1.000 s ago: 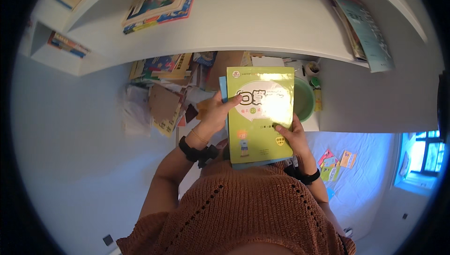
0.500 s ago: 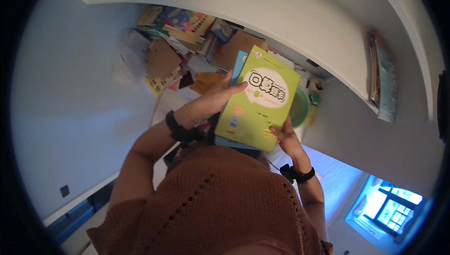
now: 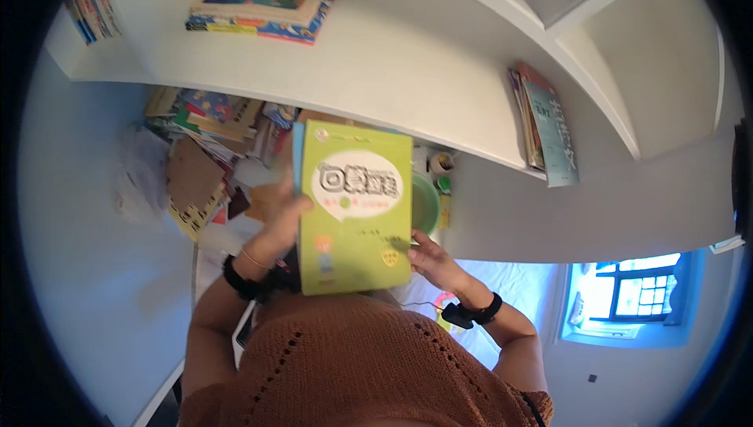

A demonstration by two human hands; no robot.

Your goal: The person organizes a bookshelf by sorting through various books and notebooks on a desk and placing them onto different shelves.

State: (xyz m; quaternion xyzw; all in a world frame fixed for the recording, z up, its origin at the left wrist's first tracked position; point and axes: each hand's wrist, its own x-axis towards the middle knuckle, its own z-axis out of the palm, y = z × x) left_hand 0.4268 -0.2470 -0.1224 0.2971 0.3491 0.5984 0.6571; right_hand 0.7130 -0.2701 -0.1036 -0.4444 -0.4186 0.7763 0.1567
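In front of my chest I hold a yellow-green workbook (image 3: 357,231) nearly upright, its cover with a white oval towards me. A blue book (image 3: 298,154) lies behind it, with a strip showing along the left edge. My left hand (image 3: 281,221), slightly blurred, is closed on the left side of the pair, thumb on the green cover. My right hand (image 3: 438,262) pinches the lower right edge. The fingers behind the books are hidden.
Above the desk runs a white shelf (image 3: 376,74) carrying a stack of books (image 3: 263,3) and several upright books (image 3: 549,133). Jumbled books and papers (image 3: 208,125) cover the desk's far left, beside a clear plastic bag (image 3: 140,172). A green basin (image 3: 426,203) stands behind the workbook.
My view has swung up and to the right, so more of the shelf and window shows. The tilted books now stand straighter, still between both hands.
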